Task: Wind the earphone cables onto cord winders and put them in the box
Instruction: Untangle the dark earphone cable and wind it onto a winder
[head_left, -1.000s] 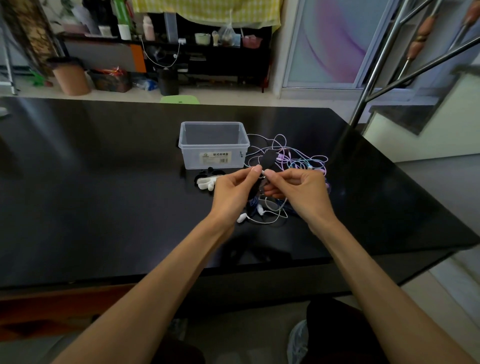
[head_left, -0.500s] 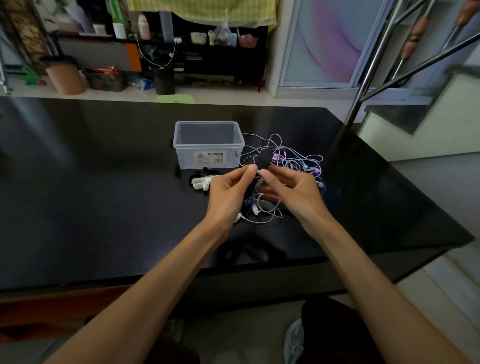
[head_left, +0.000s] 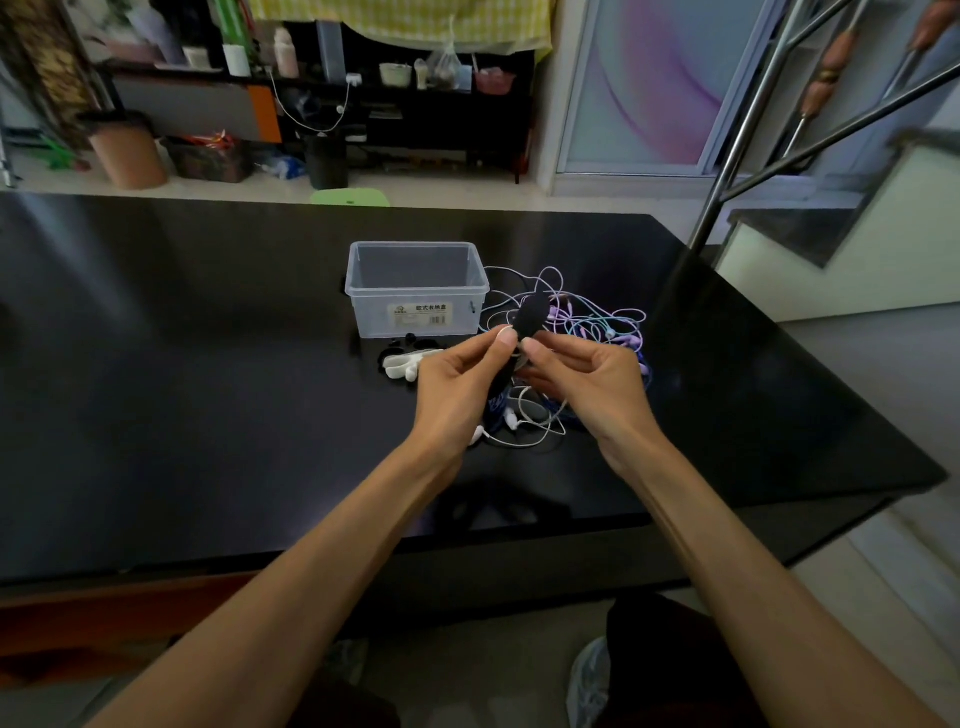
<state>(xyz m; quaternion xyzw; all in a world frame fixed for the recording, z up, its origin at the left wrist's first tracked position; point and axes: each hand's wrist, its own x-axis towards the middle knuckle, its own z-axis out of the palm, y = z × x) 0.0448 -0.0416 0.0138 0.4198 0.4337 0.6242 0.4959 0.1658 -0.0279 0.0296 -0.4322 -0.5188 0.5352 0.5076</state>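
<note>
Head view, the only view. Two bare hands raised over a black table (head_left: 208, 364), fingertips meeting above the cable pile.

Left hand (head_left: 457, 384): thumb and forefinger pinch the lower end of one black cord winder (head_left: 531, 317), which stands tilted up between the two hands. Other fingers curled under.

Right hand (head_left: 587, 384): thumb tip pressed against the same winder just beside the left thumb; its fingers curl beneath. A thin white earphone cable (head_left: 524, 421) hangs from under the hands down to the table, with small white earbuds at its near end. Whether the right fingers pinch that cable cannot be told.

Count of boxes: one clear plastic box (head_left: 418, 288), open-topped, label on its near wall, nothing seen inside. It sits beyond the hands, slightly left.

Count of loose white winders: one cluster (head_left: 405, 364) just in front of the box, left of the left hand; separate pieces not countable. Some small black pieces beside it, unclear.

Cables: a tangle of purple and pale blue earphone cables (head_left: 597, 325) right of the box, touching the table; number not countable.
</note>
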